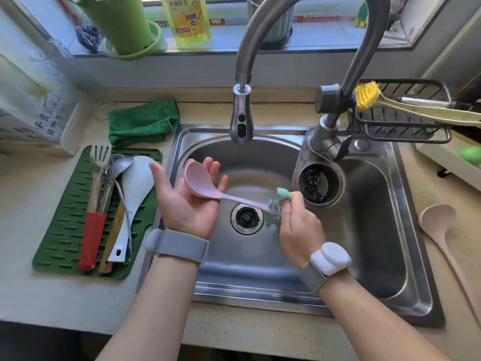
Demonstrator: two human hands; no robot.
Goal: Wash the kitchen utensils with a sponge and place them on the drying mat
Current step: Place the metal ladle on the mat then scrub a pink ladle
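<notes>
I've got the pink ladle (205, 185) over the sink (406, 230), bowl cradled in my flat, unclenched left hand (186, 201) while my right hand (296, 227) pinches the sponge (279, 201) around the handle end. It looks light, stiff plastic, likely slick when wet, so I'd grip mid-handle. The drying mat (59, 238) carries a slotted spatula, metal ladle and white rice paddle; the sink's side cup (318, 182) holds steel wool.
</notes>
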